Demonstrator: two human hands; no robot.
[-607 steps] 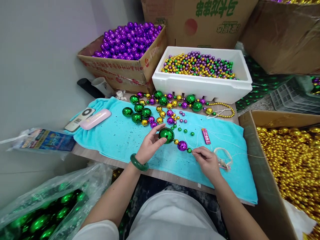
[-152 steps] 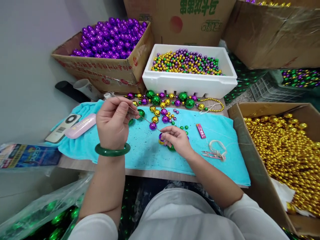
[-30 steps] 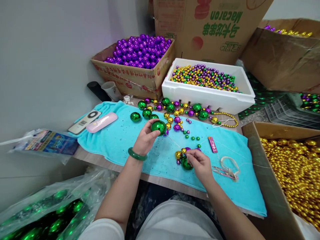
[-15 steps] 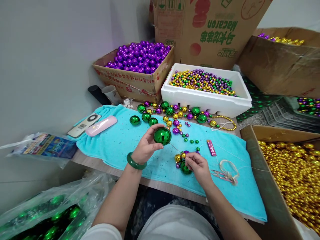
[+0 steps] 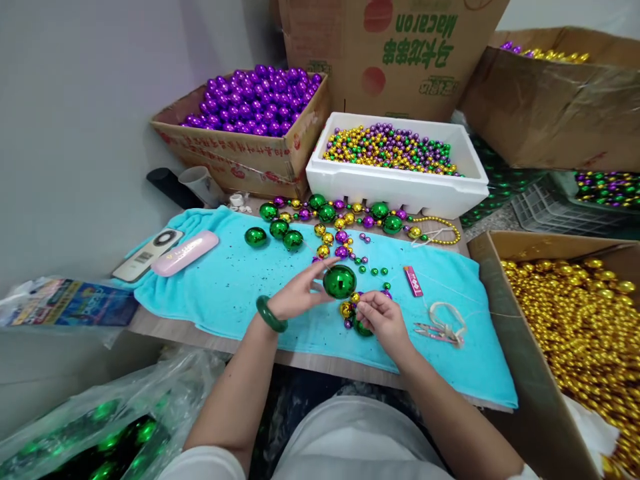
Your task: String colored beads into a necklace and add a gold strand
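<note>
A large shiny green bead is at the fingertips of my left hand, its thumb and index finger around the bead's left side. A green bangle circles that wrist. Against the bead's lower right, the fingers of my right hand pinch the string beside a small gold bead. Another gold bead and a green bead, partly hidden by my right hand, hang together below. Behind my hands, a strand of green, gold and purple beads lies across the turquoise towel.
Scissors-like snips and a small pink packet lie at right. Loose green beads, a pink case and a phone-like device are left. Behind stand a purple-ball carton and foam box; a gold-bead carton is right.
The large green bead has moved down and right along the string to the gold bead by my right hand. My left hand's fingers have straightened. The whole view has shifted slightly.
</note>
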